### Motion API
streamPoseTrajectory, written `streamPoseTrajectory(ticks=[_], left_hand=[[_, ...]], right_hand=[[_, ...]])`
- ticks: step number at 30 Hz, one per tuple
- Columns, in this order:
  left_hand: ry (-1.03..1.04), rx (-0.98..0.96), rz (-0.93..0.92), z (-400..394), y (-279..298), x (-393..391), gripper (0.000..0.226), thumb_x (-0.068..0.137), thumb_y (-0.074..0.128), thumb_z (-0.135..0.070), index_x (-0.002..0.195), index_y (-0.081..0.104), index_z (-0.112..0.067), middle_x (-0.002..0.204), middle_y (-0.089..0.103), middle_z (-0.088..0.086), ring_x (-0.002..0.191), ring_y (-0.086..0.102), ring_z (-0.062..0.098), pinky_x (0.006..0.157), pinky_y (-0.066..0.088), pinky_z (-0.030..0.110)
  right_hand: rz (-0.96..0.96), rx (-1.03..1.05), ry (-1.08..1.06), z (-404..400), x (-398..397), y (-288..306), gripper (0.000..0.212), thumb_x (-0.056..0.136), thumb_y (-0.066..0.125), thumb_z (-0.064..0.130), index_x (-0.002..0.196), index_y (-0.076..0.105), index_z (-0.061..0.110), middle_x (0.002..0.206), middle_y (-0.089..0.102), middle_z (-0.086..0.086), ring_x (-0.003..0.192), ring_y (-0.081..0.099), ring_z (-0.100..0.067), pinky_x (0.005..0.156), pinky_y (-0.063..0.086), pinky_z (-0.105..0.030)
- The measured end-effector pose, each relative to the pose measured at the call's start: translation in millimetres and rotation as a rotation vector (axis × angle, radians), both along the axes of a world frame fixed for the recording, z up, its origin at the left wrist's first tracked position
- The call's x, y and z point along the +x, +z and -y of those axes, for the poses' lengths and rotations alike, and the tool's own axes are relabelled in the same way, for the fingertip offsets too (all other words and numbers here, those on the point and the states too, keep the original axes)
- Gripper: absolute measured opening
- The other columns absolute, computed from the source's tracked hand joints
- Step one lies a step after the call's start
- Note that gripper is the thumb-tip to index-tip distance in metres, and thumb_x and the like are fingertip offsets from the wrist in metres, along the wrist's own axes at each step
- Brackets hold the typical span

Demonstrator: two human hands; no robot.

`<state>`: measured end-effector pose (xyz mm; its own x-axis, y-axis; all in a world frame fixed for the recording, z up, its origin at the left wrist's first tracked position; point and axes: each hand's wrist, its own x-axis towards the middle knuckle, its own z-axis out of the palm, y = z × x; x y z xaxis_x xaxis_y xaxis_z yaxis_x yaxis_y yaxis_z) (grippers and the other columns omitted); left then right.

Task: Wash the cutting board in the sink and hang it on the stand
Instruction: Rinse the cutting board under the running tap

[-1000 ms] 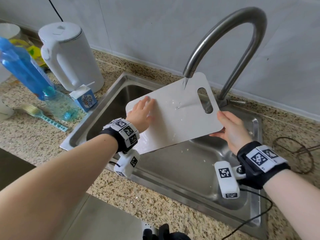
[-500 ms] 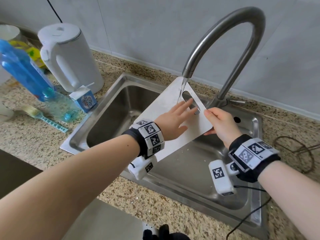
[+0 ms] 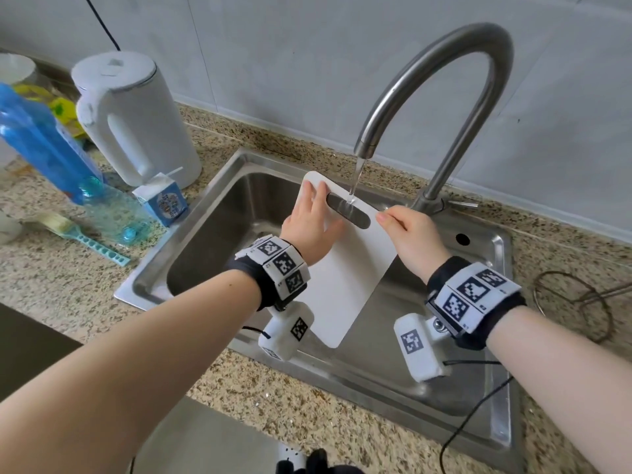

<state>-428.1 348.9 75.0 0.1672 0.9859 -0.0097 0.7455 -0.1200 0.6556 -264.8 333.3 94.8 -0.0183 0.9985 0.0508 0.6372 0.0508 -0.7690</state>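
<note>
A white cutting board (image 3: pixel 345 271) with a slot handle is held tilted over the steel sink (image 3: pixel 393 357), its handle end up under the curved tap (image 3: pixel 444 63). Water runs from the spout onto the board beside the slot. My left hand (image 3: pixel 311 222) lies flat on the board's upper left part, fingers straight and pointing up toward the top edge. My right hand (image 3: pixel 408 234) grips the board's right edge, thumb on the front face. A wire stand (image 3: pixel 578 302) lies on the counter at the right.
On the left counter stand a white kettle (image 3: pixel 133 118), a small blue-and-white carton (image 3: pixel 162 200), a blue bottle (image 3: pixel 44 142) and a teal brush (image 3: pixel 85 241). Granite counter runs along the sink's front edge. A tiled wall is behind the tap.
The board has turned from lying nearly flat to standing steeply, handle end up. My left hand slid from the board's left end up to beside the slot. My right hand kept its grip.
</note>
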Motion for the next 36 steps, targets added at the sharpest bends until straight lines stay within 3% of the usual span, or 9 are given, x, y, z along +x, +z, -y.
streamPoseTrajectory(ticks=[3,6,9,13,17,19,24,27,36], left_hand=[[-0.027,-0.125,0.057,4,-3,5,0.065,0.094,0.041,-0.038,0.148,0.013,-0.016,0.158,0.005,0.008,0.143,0.019,0.020,0.112,0.021,0.032],[0.011,-0.173,0.203,3,4,10,0.049,0.095,0.039,-0.039,0.138,0.040,-0.015,0.151,0.029,0.011,0.139,0.030,0.023,0.113,0.025,0.032],[0.138,-0.292,0.479,2,19,14,0.037,0.094,0.039,-0.042,0.107,0.058,-0.013,0.111,0.058,0.008,0.107,0.052,0.023,0.097,0.047,0.040],[0.257,-0.390,0.742,-6,30,13,0.030,0.090,0.050,-0.041,0.074,0.053,-0.015,0.081,0.055,0.000,0.080,0.054,0.009,0.075,0.054,0.031],[0.284,-0.404,0.800,-12,31,7,0.025,0.085,0.061,-0.030,0.087,0.056,-0.006,0.097,0.059,0.009,0.092,0.059,0.017,0.081,0.056,0.035],[0.276,-0.400,0.837,-12,28,5,0.020,0.085,0.062,-0.025,0.079,0.054,-0.007,0.091,0.059,0.009,0.086,0.060,0.017,0.075,0.057,0.032],[0.357,-0.398,0.965,-9,22,-2,0.016,0.089,0.052,-0.011,0.074,0.055,-0.013,0.073,0.058,0.006,0.067,0.060,0.013,0.051,0.055,0.024],[0.402,-0.348,1.009,-7,17,-11,0.021,0.091,0.050,-0.010,0.072,0.058,-0.014,0.070,0.058,0.004,0.048,0.062,0.006,0.042,0.050,0.017],[0.567,-0.316,1.038,-11,0,-36,0.018,0.093,0.045,-0.011,0.093,0.062,-0.009,0.086,0.063,0.003,0.077,0.057,0.018,0.075,0.049,0.033]], right_hand=[[0.014,0.003,-0.008,-6,-9,1,0.020,0.090,0.050,0.018,0.084,0.064,0.006,0.069,0.058,0.000,0.073,0.050,-0.018,0.063,0.029,-0.024],[0.057,-0.016,0.011,-13,-19,6,0.020,0.088,0.052,0.020,0.087,0.069,0.008,0.078,0.064,-0.005,0.076,0.054,-0.018,0.069,0.037,-0.026],[0.114,-0.066,0.064,-18,-33,9,0.023,0.088,0.052,0.019,0.072,0.066,0.010,0.062,0.058,-0.002,0.062,0.051,-0.018,0.065,0.040,-0.031],[0.062,-0.119,0.097,-19,-47,18,0.034,0.086,0.055,0.020,0.053,0.049,0.023,0.056,0.051,0.004,0.058,0.050,-0.012,0.054,0.037,-0.027],[-0.090,-0.144,0.160,-12,-46,25,0.013,0.088,0.054,0.019,0.077,0.062,0.017,0.084,0.068,-0.014,0.083,0.063,-0.029,0.080,0.051,-0.045],[-0.133,-0.161,0.188,-7,-43,25,0.013,0.088,0.054,0.024,0.083,0.066,0.019,0.091,0.069,-0.018,0.088,0.063,-0.033,0.085,0.050,-0.051],[-0.160,-0.175,0.186,0,-31,19,0.027,0.088,0.054,0.016,0.114,0.060,0.010,0.114,0.064,-0.008,0.101,0.058,-0.017,0.094,0.047,-0.036],[-0.119,-0.222,0.139,2,-14,13,0.026,0.089,0.052,0.014,0.114,0.059,0.007,0.104,0.062,-0.007,0.097,0.060,-0.024,0.083,0.052,-0.040],[-0.113,-0.308,-0.098,0,35,-11,0.026,0.089,0.049,0.009,0.113,0.057,0.003,0.114,0.059,-0.020,0.103,0.057,-0.033,0.080,0.050,-0.042]])
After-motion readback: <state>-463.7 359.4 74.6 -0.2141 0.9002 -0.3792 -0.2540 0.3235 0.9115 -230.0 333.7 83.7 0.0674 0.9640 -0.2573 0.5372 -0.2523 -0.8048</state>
